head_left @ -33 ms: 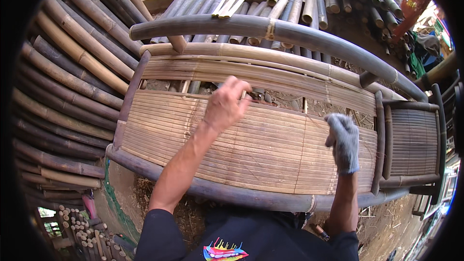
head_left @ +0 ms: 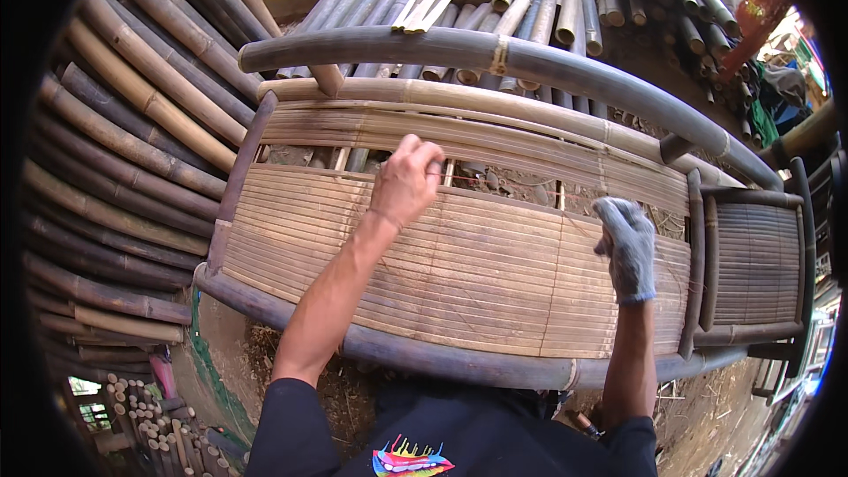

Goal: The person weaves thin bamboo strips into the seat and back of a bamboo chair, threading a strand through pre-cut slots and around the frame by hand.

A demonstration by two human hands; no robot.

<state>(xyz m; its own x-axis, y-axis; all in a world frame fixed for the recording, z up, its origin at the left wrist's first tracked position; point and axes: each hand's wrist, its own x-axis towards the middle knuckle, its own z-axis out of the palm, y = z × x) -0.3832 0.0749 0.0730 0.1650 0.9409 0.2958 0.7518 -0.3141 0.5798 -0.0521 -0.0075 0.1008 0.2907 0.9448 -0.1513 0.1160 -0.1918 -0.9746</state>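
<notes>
A bamboo bench has a seat of thin slats [head_left: 486,274] tied in rows, lying crosswise before me. My bare left hand [head_left: 408,178] is closed above the gap at the seat's far side, pinching a thin reddish string [head_left: 481,180]. The string stretches right toward my right hand [head_left: 627,247], which wears a grey knit glove and is closed above the seat's right part. Its fingertips and the string's end there are partly hidden. Beyond the gap lies a narrower band of slats [head_left: 512,148].
A thick dark bamboo rail [head_left: 583,66] curves along the bench's far side. To the left stand many dark bamboo poles [head_left: 141,106]. Cut poles [head_left: 530,0] lie stacked behind. A smaller slatted panel [head_left: 755,256] adjoins on the right. Short cut pieces [head_left: 159,424] are heaped at lower left.
My left hand has shifted slightly left, and the string between the hands shows more plainly. My gloved right hand has risen a little.
</notes>
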